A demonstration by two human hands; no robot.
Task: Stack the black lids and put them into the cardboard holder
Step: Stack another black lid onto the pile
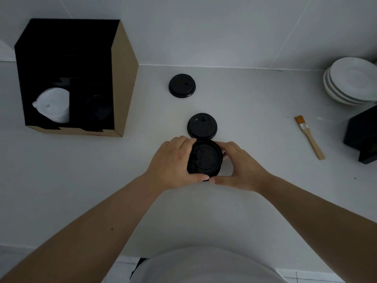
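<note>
A person's two bare hands close around a short stack of black lids [205, 157] just above a pale table [255, 111], seen from a head-worn camera looking down. The left hand [173, 162] wraps the stack's left side, its fingers [183, 140] curled over the far edge and its thumb along the near rim; the right hand [238, 166] cups the right side, its fingers bent round the edge and its thumb meeting the left thumb at the front. How many lids the stack holds cannot be told from this angle.

Two more black lids lie loose on the table — one single lid [202, 126] just beyond the held stack, almost touching it, and a far lid [182, 85] farther back toward the wall, well apart from the hands. Both sit dome up.

The cardboard holder [124, 78] stands at the left rear of the table, its brown side facing the hands and its black interior open to the camera. Its left compartment holds white lids [54, 106]; the right compartment is dark, with what looks like a black lid [98, 109] faintly visible inside.

At the right, a stack of white plates [350, 80] sits by the wall, a small wooden-handled brush [309, 136] lies on the table, and a black object [363, 135] fills the edge.
</note>
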